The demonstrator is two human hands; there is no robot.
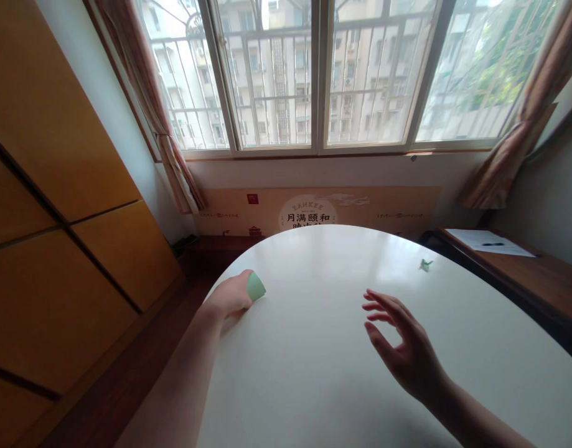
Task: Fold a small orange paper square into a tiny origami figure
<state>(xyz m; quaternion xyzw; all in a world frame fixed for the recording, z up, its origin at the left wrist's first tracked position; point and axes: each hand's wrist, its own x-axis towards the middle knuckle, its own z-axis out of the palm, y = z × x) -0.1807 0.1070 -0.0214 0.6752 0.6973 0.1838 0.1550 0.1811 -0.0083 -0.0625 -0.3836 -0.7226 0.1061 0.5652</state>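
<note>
At the left side of the white round table (304, 348), my left hand (234, 294) is closed around a pale green piece (256, 287). Only its flat end shows past the fingers; whether it is paper, a cup or something else I cannot tell. My right hand (400, 339) hovers over the right half of the tabletop, thumb and fingers apart, holding nothing. Farther back on the right lies a small crumpled green-and-white scrap (424, 265), apart from both hands.
A dark wooden side table (542, 274) stands beyond the right edge, bearing a white paper sheet (488, 242) with a dark object on it. Orange-brown cabinets (61, 261) rise on the left. Ahead are a printed box panel (225, 202) and barred windows (276, 81) with curtains.
</note>
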